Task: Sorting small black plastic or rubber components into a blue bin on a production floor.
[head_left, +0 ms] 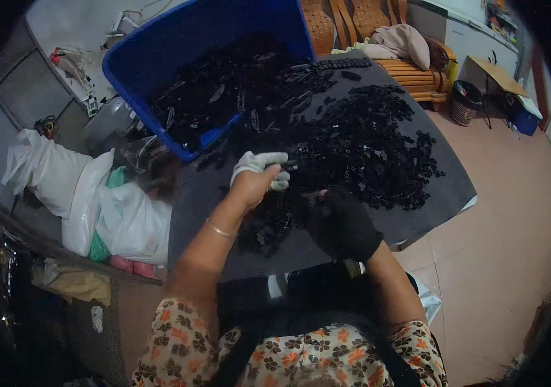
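Observation:
My left hand (259, 177), in a white glove that leaves the thumb bare, pinches a small black plastic piece (292, 166) above the table. My right hand (343, 222), in a black glove with a bare thumb tip, is curled closed just right of it and nearer to me. What its fingers hold, if anything, is lost against the dark parts. A wide heap of small black plastic parts (372, 155) spreads over the dark grey tabletop (446, 184) beyond my hands. A smaller pile of black parts (266, 235) lies close to me, below my left hand.
A large blue bin (117, 71) lies tipped at the table's far left, with black parts spilling out. White sacks (137, 222) stand on the left. Behind the table is a wooden bench (411, 71) with a cloth; a wastebasket (464, 106) stands farther right on the floor.

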Demonstrator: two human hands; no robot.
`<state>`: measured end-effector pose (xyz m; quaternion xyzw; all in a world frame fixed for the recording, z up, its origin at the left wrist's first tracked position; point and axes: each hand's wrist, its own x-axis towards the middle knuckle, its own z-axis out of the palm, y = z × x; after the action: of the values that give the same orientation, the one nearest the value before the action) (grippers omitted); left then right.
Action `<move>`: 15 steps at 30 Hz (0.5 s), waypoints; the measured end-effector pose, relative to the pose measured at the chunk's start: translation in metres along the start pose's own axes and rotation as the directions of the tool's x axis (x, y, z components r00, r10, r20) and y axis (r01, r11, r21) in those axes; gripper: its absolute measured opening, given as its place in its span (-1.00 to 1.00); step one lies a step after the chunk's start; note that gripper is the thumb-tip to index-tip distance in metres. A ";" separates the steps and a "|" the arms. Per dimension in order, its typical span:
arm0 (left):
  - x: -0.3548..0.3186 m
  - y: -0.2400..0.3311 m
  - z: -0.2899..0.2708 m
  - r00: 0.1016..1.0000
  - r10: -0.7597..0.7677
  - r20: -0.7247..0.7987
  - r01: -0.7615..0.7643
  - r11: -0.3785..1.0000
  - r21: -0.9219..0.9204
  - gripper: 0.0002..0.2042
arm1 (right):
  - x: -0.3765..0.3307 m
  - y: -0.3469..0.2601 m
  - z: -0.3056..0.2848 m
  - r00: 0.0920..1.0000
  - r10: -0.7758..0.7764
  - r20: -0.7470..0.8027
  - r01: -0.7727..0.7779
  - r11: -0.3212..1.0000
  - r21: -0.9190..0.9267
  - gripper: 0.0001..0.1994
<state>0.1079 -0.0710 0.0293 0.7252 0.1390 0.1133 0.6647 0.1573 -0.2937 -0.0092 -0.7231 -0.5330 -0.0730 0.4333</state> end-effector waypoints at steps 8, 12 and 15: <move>-0.066 0.009 0.020 0.980 -0.058 0.191 0.039 0.994 0.102 -0.58 | -0.004 -0.003 0.019 0.970 0.133 -0.202 -0.049 0.927 0.372 -0.76; -0.081 0.012 0.029 0.975 -0.070 0.209 0.059 0.997 0.056 -0.59 | -0.004 -0.006 0.020 0.982 0.060 -0.177 -0.011 0.964 0.267 -0.79; -0.085 0.020 0.032 0.978 -0.083 0.189 0.050 0.983 0.176 -0.60 | -0.005 -0.013 0.011 0.988 -0.033 -0.152 0.066 0.973 0.220 -0.79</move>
<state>0.0407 -0.1324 0.0484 0.7821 0.1064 0.0066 0.6140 0.1407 -0.2893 -0.0115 -0.6488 -0.5221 -0.0764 0.5483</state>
